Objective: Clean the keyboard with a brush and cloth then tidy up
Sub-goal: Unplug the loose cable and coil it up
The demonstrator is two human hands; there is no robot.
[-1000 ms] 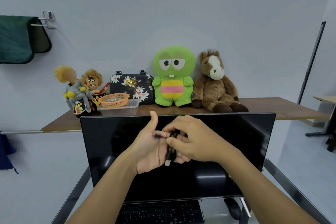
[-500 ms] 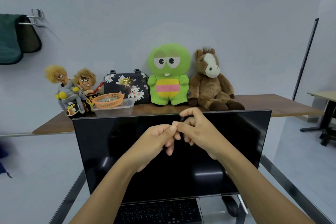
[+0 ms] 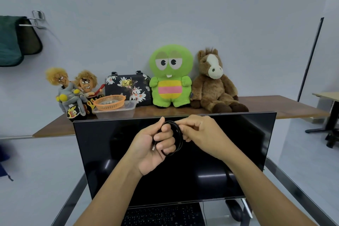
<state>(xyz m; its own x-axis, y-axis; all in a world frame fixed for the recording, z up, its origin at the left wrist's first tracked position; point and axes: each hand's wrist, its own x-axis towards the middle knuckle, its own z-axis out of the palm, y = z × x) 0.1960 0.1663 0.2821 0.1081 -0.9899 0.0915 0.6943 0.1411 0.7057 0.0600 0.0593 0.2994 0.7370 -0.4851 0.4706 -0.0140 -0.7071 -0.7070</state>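
Both hands are raised at centre frame, in front of the dark monitor [image 3: 238,152].

Left hand [image 3: 154,148]: palm toward the camera, fingers curled round a coiled black cable [image 3: 177,134]. The loops pass over the curled fingers. A plug end, metallic tip down, shows against the palm at the coil's left side.

Right hand [image 3: 200,132]: knuckles up, thumb and fingertips pinching the top right of the same coil. The 2 hands are touching or nearly so at the coil; exact contact cannot be told.

Keyboard [image 3: 163,215]: black, at the bottom centre of the frame, partly cut by the lower edge, just below the monitor's bottom bezel. A dark mouse [image 3: 234,211] sits to its right, lower right of centre.

No brush is identifiable. A dark green cloth [image 3: 9,42] hangs from a wall rack in the upper left of the frame.

Shelf [image 3: 275,104] behind the monitor, mid frame, left to right:
- 2 blond-haired dolls [image 3: 71,90]
- orange basket [image 3: 110,102] resting in a clear plastic container [image 3: 117,111]
- floral black bag [image 3: 128,88]
- green plush [image 3: 171,77]
- brown horse plush [image 3: 213,82]
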